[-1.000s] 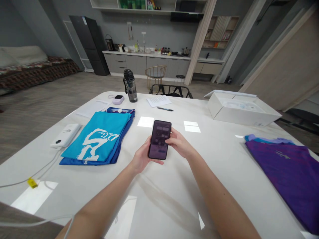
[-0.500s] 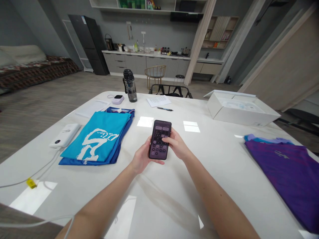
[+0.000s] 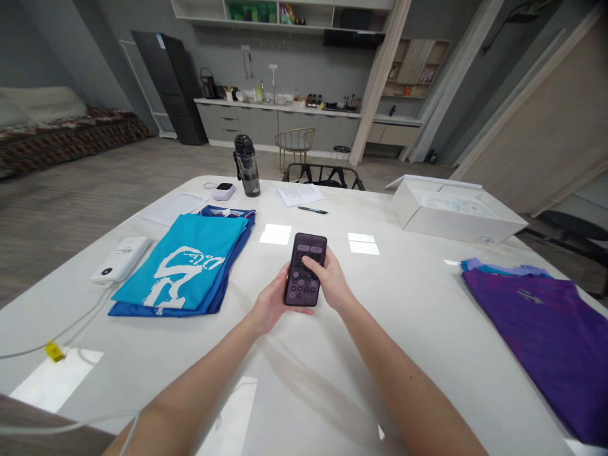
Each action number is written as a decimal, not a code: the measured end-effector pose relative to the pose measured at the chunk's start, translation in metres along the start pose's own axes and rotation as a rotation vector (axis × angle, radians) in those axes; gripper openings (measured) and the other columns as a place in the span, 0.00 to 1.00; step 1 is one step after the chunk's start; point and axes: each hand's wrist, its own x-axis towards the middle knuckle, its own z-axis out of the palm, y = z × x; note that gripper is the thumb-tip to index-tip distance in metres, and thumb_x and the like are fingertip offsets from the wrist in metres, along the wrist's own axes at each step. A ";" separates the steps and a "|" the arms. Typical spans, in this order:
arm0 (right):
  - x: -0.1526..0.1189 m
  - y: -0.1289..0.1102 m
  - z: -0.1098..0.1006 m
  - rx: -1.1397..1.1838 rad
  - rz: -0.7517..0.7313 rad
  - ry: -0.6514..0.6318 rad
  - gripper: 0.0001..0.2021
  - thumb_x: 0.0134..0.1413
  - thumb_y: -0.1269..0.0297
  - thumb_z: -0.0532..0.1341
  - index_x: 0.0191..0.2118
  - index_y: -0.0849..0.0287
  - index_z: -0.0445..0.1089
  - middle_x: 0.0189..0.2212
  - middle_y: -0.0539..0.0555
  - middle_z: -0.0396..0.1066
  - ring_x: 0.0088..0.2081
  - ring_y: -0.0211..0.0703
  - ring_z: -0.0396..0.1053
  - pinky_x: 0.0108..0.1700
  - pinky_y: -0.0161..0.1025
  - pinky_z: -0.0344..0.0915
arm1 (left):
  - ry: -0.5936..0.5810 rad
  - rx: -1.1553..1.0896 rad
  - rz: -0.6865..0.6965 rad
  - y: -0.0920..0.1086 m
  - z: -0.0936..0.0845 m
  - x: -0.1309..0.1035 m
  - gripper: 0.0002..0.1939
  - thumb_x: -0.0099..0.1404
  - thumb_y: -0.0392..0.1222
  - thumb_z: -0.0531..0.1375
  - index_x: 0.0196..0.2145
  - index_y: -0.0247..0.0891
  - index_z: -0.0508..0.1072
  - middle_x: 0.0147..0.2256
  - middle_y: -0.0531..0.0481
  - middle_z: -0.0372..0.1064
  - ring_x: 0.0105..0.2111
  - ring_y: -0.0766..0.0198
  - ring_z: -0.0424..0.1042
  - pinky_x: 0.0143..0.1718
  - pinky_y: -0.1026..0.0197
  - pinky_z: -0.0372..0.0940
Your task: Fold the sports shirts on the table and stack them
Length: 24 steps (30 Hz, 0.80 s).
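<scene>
A black smartphone is held upright above the white table, its dark screen showing rows of round icons and tiles. My left hand grips its left side and lower edge, fingers passing underneath. On the right side, my right hand also holds the phone, its thumb lying over the upper middle of the screen. The right fingers behind the phone are mostly hidden. Left of the hands lies a stack of folded blue shirts, the top one bright blue with white lettering.
A white power bank with a cable is left of the shirts. Behind stand a dark bottle, a lilac device, paper and a pen. At right are an open white box and purple shirts.
My right thumb has moved up and left across the screen, from its right edge to the upper middle. The left hand keeps its hold on the phone. The camera view has shifted slightly.
</scene>
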 end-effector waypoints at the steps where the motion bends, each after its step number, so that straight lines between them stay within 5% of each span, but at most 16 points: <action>1: 0.000 -0.002 -0.001 0.035 0.015 -0.031 0.20 0.52 0.54 0.69 0.49 0.54 0.71 0.45 0.52 0.76 0.46 0.47 0.71 0.50 0.42 0.67 | -0.002 -0.006 0.001 0.001 0.000 0.000 0.32 0.71 0.58 0.54 0.69 0.52 0.55 0.63 0.41 0.61 0.55 0.44 0.71 0.44 0.39 0.75; 6: -0.001 -0.011 -0.007 0.117 0.128 -0.155 0.18 0.58 0.50 0.65 0.50 0.53 0.71 0.45 0.52 0.76 0.46 0.48 0.71 0.45 0.41 0.68 | 0.017 -0.011 0.026 0.006 0.002 -0.001 0.30 0.71 0.59 0.53 0.67 0.50 0.58 0.63 0.41 0.61 0.54 0.45 0.71 0.43 0.40 0.76; 10: 0.000 -0.011 -0.011 0.095 0.172 -0.238 0.18 0.56 0.56 0.66 0.52 0.53 0.70 0.47 0.52 0.75 0.49 0.50 0.71 0.46 0.41 0.68 | 0.016 -0.018 0.041 0.008 0.001 0.000 0.31 0.71 0.60 0.53 0.67 0.49 0.58 0.62 0.41 0.62 0.53 0.46 0.72 0.42 0.41 0.77; 15: 0.001 -0.008 -0.015 0.065 0.142 -0.430 0.28 0.47 0.69 0.69 0.55 0.53 0.66 0.52 0.53 0.73 0.54 0.51 0.69 0.55 0.47 0.66 | 0.029 -0.028 0.073 0.010 -0.001 -0.001 0.31 0.71 0.61 0.52 0.67 0.49 0.58 0.62 0.41 0.63 0.52 0.47 0.73 0.43 0.41 0.76; 24: -0.001 -0.010 -0.016 0.027 0.131 -0.596 0.42 0.43 0.74 0.70 0.64 0.50 0.55 0.60 0.54 0.65 0.61 0.52 0.63 0.61 0.51 0.62 | 0.028 -0.057 0.085 0.012 -0.002 -0.001 0.31 0.72 0.61 0.51 0.68 0.48 0.57 0.59 0.40 0.66 0.52 0.46 0.73 0.43 0.39 0.76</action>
